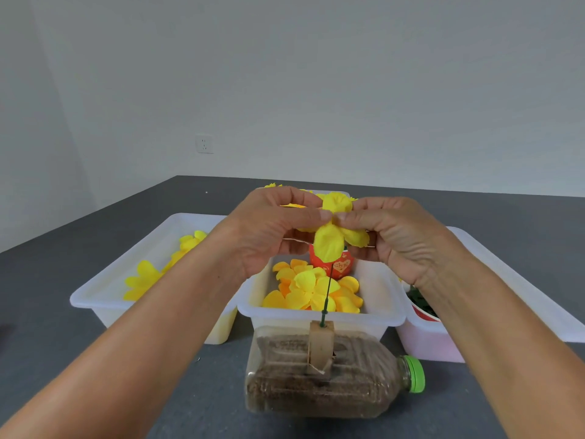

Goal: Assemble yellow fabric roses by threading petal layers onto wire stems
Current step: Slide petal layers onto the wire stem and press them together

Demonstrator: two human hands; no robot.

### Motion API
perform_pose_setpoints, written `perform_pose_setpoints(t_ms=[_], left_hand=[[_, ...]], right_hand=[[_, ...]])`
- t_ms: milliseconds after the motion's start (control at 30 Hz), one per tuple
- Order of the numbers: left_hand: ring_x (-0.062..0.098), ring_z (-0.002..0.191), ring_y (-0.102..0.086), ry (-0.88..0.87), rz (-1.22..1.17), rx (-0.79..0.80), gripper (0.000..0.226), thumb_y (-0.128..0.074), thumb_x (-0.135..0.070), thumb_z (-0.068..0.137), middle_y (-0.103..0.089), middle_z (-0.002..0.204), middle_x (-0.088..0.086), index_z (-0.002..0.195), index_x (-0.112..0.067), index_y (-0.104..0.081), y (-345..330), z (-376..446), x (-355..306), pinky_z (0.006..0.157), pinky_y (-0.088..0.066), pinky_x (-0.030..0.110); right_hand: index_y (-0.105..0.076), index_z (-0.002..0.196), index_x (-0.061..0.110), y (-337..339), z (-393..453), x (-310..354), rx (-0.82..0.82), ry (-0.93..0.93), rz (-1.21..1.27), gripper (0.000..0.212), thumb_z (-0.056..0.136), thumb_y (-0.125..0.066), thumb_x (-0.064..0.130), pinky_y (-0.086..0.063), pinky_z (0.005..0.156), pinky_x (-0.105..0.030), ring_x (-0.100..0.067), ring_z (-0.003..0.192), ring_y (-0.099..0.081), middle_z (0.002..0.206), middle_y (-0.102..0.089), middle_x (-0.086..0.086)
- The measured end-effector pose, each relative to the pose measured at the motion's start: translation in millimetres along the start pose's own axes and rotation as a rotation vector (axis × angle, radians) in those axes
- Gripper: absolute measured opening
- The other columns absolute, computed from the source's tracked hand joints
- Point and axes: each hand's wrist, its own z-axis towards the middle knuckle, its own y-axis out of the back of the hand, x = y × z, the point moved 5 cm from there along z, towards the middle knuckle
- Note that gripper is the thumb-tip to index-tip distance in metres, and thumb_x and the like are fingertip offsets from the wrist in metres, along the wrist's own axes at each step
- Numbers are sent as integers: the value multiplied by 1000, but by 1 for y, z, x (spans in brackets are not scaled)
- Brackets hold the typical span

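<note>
1. Left hand (269, 226) and right hand (392, 236) meet at chest height over the middle bin; both pinch the same yellow petal layer (332, 239), thumbs and forefingers closed on its centre.
2. Petal layer sits at the top of a thin green wire stem (327, 293). Stem runs down from the fingers to a tan block (321, 346) strapped on a plastic bottle (316, 375) lying on its side, green cap (416, 373) to the right, brown granular fill inside.
3. Cannot tell whether the wire tip is already through the petal's hole; fingers hide that spot.
4. Progress judgement: early to mid on this one rose. One layer at the stem top, no built-up bloom visible under it, stem bare below.
5. Supply left: middle bin (319, 315) holds a heap of loose yellow and orange petal layers (313, 293); left bin (104, 299) has more yellow petals (145, 280); a back bin shows yellow pieces behind the hands.
6. Right bin (538, 302) holds something green (421, 302) in a red-rimmed container, likely leaves or calyx parts, unused so far.
7. Red printed cup (335, 264) stands in the middle bin behind the stem.
8. No finished roses in view on the dark table (95, 343). Still to do, as I read it: more layers, then green parts.
</note>
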Motion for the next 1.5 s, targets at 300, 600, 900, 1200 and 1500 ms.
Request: perform_pose_setpoints(t_ms=[300, 600, 900, 1200, 1500], left_hand=[[21, 62, -59, 152, -31, 18, 14, -67, -1, 77, -66, 73, 8, 88, -9, -63, -2, -7, 25, 58, -52, 27], [23, 66, -58, 209, -57, 11, 12, -65, 1, 76, -66, 75, 11, 85, -7, -66, -2, -10, 38, 63, -52, 30], [18, 55, -56, 248, -110, 28, 11, -66, -4, 79, -62, 70, 10, 90, -7, -64, -8, -10, 41, 49, -51, 22], [15, 49, -58, 320, -158, 70, 9, -62, -1, 82, -64, 64, 9, 90, -5, -64, -9, -13, 50, 51, -50, 22], [17, 56, -60, 295, -150, 79, 38, -71, -11, 59, -63, 74, 10, 96, -4, -64, -7, -17, 44, 51, -53, 24]], right_hand=[[-69, 89, 11, 4, -14, -19, 109, -154, -47, 16, 74, -68, 7, -53, 60, -27, -12, 56, -62, 72, -68, -4], [-69, 86, 11, 1, -14, -31, 107, -207, -46, 13, 78, -66, 2, -52, 63, -29, -13, 57, -62, 72, -69, -4], [-68, 75, 12, -5, -14, -36, 127, -282, 17, 13, 81, -63, 2, -49, 45, -20, -9, 47, -59, 62, -67, -2], [-64, 81, 7, -6, -15, -48, 128, -371, 145, 14, 86, -55, -1, -51, 46, -21, -12, 46, -61, 60, -65, -7], [-71, 80, 11, -6, -17, -43, 206, -311, 174, 24, 56, -68, 11, -51, 48, -23, -13, 59, -64, 72, -70, -4]])
